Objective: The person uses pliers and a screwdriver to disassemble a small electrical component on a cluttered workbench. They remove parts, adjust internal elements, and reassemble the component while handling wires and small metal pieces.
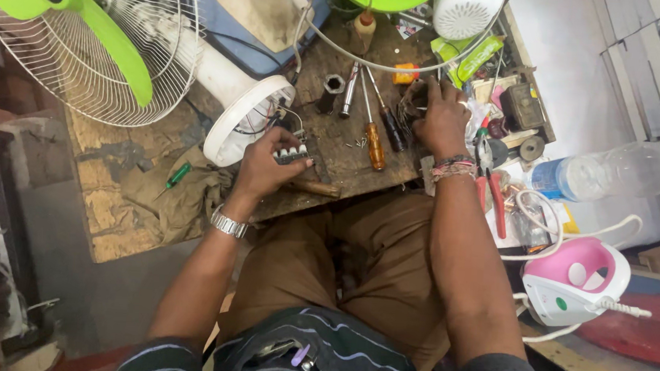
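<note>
On the worn wooden bench, seen from the head camera, the left hand is pinching a small switch block with buttons, wires running from it into the white fan housing lying on its side. Right hand is curled down onto a dark clump of parts beside the screwdrivers; can't tell if it's actually gripping anything. My take: keep the switch close to the housing so those thin wires stay slack, and grab the tool without tugging. Red pliers sit just right of the wrist.
</note>
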